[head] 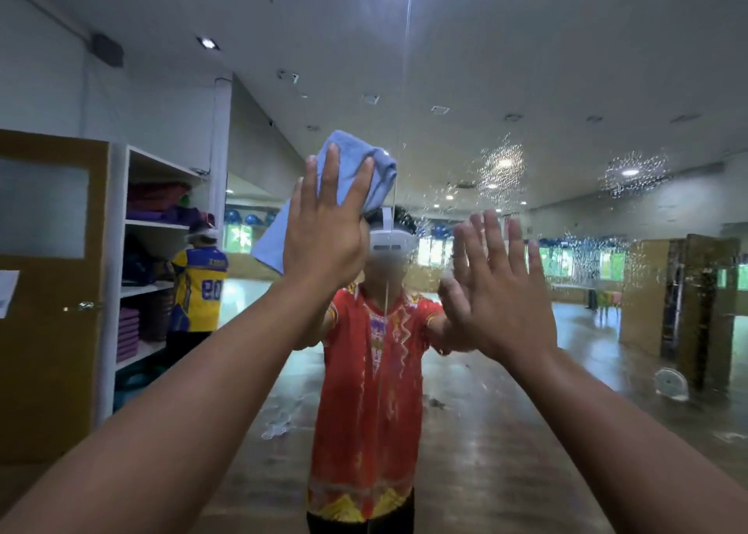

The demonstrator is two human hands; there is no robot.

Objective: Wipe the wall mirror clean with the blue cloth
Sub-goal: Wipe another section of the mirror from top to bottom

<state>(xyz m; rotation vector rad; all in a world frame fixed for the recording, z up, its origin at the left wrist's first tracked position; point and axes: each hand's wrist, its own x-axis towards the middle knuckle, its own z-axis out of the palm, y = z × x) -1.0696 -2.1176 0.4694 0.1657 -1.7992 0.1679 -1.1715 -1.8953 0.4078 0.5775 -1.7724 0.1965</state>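
The wall mirror (526,88) fills the view right in front of me. My left hand (324,226) lies flat with straight fingers and presses the blue cloth (360,169) against the glass at head height. The cloth bunches above my fingers and a flap hangs down to the left. My right hand (502,286) is flat on the mirror to the right, fingers spread, holding nothing. Patches of water droplets (502,169) cover the glass above and to the right of my right hand.
A vertical seam (406,48) between mirror panels runs just right of the cloth. The mirror reflects me in a red shirt, a person in a yellow jersey (200,286), shelves with mats (158,258), a brown door (48,290) and a wooden floor.
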